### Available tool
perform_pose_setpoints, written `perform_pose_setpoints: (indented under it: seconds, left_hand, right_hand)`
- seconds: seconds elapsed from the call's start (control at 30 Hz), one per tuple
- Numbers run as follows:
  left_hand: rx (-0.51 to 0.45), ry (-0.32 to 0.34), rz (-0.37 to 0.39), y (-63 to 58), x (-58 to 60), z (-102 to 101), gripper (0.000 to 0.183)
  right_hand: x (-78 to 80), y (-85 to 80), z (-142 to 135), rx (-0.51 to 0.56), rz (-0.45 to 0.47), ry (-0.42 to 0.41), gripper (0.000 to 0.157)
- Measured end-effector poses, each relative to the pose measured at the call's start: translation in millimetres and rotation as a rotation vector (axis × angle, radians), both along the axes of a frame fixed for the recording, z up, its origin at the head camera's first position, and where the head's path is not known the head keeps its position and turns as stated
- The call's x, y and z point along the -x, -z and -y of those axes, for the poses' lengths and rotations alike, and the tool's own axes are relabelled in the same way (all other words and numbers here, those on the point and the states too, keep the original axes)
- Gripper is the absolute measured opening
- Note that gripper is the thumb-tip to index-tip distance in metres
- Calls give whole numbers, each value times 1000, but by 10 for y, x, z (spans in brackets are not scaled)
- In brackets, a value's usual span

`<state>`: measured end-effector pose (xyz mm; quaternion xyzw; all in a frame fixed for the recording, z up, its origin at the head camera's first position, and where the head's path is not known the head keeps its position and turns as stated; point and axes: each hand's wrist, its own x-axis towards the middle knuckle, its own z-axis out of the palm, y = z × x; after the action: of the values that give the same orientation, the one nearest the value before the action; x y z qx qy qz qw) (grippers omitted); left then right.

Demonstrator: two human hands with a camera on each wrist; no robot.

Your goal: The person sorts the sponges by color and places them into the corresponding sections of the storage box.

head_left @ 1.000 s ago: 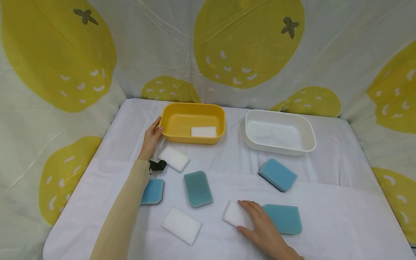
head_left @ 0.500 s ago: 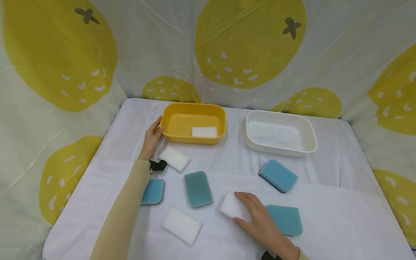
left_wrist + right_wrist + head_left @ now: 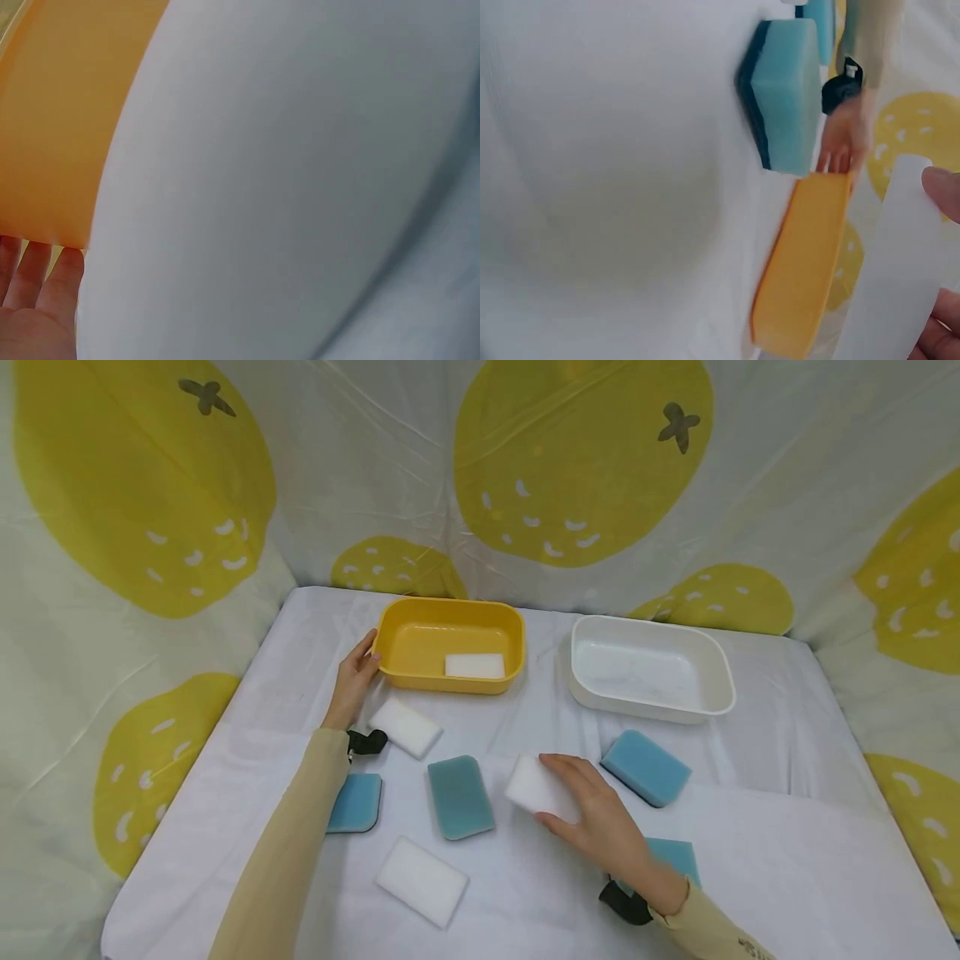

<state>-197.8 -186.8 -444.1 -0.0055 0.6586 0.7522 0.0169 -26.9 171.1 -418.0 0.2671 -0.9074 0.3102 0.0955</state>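
Note:
My right hand holds a white sponge between thumb and fingers, above the table. In the right wrist view, that sponge is seen edge-on beside the fingertips. Against the left end of the yellow basin rests my left hand. Its fingers look fairly straight in the left wrist view, touching the basin's outer wall. Inside the basin lies another white sponge. A teal sponge is partly hidden behind my right wrist.
A white basin stands at the back right. Around the table lie two white sponges, a teal sponge, and blue sponges with dark undersides, one partly covered by my left sleeve.
My right hand has lifted the white sponge off the table and carried it away from me, toward the basins. The left hand has kept its place at the yellow basin.

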Motion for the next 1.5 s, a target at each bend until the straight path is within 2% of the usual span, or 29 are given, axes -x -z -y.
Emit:
perform_pose_setpoints:
  seconds: [0.13,0.23,0.37,0.5,0.6,0.9,1.17,1.5]
  left_hand:
    - [-1,1,-5,30,18,7,52]
    - [-2,-3,-14,107,56,23,52]
    - [3,-15,-26,221,109,47,51]
    - [23,-22,-33,252,117,55,51]
    - [24,-20,-27,220,101,45,51]
    - [-16,4,-7,-5,-16,-10,52]
    - [-17,5,-11,-1,-25,-14,52]
    - [9,-3,7,-9,-13,-18,52]
  right_hand:
    - [181,-96,-16,-7,13,-29,73]
    - [325,-148,-31,1,13,-50,73]
    - [524,-201,-40,32,-26,-66,72]
    - [689,-262,-28,36,-44,-71,71]
    - [796,-306,-9,27,-15,-81,71]
    - [1130,-347,119,54,25,-146,69]
    - [1408,-365,202,64,-8,-171,67]
    - [1744,-479,313,-17,63,-135,65]
